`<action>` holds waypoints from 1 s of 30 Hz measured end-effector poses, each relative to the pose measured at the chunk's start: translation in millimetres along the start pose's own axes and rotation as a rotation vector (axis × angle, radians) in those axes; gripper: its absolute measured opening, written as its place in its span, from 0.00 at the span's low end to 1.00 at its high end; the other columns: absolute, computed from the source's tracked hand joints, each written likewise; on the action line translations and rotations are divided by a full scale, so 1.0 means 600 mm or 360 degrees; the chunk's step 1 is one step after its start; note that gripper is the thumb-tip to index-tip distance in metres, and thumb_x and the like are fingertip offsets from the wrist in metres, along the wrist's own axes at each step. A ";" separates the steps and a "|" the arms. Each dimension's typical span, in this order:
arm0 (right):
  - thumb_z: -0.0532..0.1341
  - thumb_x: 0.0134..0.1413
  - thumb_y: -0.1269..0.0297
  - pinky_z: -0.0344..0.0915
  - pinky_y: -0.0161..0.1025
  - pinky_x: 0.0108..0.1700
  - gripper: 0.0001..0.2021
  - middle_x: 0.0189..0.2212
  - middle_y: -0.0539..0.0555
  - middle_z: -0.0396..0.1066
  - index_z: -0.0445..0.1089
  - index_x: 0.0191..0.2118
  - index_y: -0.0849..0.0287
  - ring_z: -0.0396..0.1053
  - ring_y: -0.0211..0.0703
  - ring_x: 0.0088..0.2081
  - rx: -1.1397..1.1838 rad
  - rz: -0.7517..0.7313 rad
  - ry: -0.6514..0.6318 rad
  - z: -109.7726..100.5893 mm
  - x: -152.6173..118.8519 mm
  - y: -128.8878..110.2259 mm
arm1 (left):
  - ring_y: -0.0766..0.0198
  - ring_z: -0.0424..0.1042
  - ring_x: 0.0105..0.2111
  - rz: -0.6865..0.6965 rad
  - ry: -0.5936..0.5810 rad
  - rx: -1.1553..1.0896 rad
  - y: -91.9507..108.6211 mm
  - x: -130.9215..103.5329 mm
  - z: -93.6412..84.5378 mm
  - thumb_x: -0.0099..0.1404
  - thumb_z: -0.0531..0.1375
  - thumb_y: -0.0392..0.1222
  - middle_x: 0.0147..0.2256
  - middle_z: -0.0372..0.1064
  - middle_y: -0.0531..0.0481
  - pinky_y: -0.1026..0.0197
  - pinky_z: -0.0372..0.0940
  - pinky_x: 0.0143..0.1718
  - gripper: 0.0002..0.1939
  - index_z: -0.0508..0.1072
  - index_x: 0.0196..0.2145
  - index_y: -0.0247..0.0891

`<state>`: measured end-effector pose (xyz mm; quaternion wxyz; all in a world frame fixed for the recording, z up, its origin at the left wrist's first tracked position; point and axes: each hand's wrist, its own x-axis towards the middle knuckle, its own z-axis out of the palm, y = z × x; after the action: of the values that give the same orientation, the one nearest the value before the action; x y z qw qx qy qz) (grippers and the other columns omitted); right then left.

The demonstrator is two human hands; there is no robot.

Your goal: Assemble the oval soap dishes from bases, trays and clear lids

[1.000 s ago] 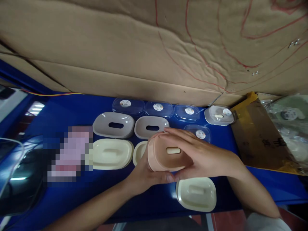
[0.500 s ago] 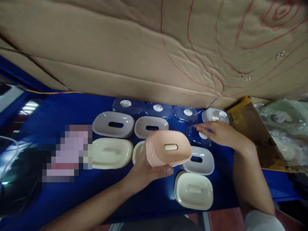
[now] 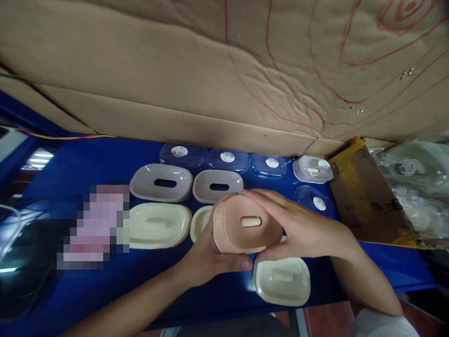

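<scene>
Right hand (image 3: 294, 227) rejoined left hand (image 3: 206, 255), holding peach container (image 3: 245, 237)

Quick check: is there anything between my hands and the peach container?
Nothing visible is. The left hand grips the peach container at its left side, and the right hand clasps its right side. The nearest cream piece lies on the blue table, outside both grips.

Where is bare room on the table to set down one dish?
Bare table: back left, between cardboard wall and left grey dish; front, between left forearm and nearest cream tray. Crowded: around the peach container in left hand and right hand.
</scene>
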<state>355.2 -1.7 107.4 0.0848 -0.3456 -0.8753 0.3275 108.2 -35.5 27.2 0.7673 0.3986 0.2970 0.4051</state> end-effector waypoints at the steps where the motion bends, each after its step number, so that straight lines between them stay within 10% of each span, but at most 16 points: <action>1: 0.78 0.56 0.49 0.63 0.54 0.75 0.59 0.78 0.63 0.54 0.42 0.82 0.49 0.56 0.60 0.78 0.0031 0.0016 0.0026 0.000 0.002 0.001 | 0.32 0.65 0.71 -0.0002 -0.0026 -0.0028 -0.001 -0.001 0.000 0.50 0.84 0.50 0.71 0.64 0.35 0.36 0.65 0.69 0.69 0.50 0.78 0.52; 30: 0.69 0.66 0.47 0.72 0.55 0.66 0.47 0.73 0.65 0.59 0.45 0.80 0.50 0.67 0.62 0.70 0.0135 0.0009 0.0188 0.024 0.010 -0.004 | 0.37 0.65 0.72 0.0400 0.0025 0.0477 -0.014 -0.004 -0.014 0.63 0.76 0.47 0.72 0.63 0.32 0.37 0.63 0.72 0.62 0.43 0.81 0.47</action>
<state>344.0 -6.8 97.5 0.1500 -0.3628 -0.8531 0.3435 103.5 -37.7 15.9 0.6405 0.5392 0.3077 0.4521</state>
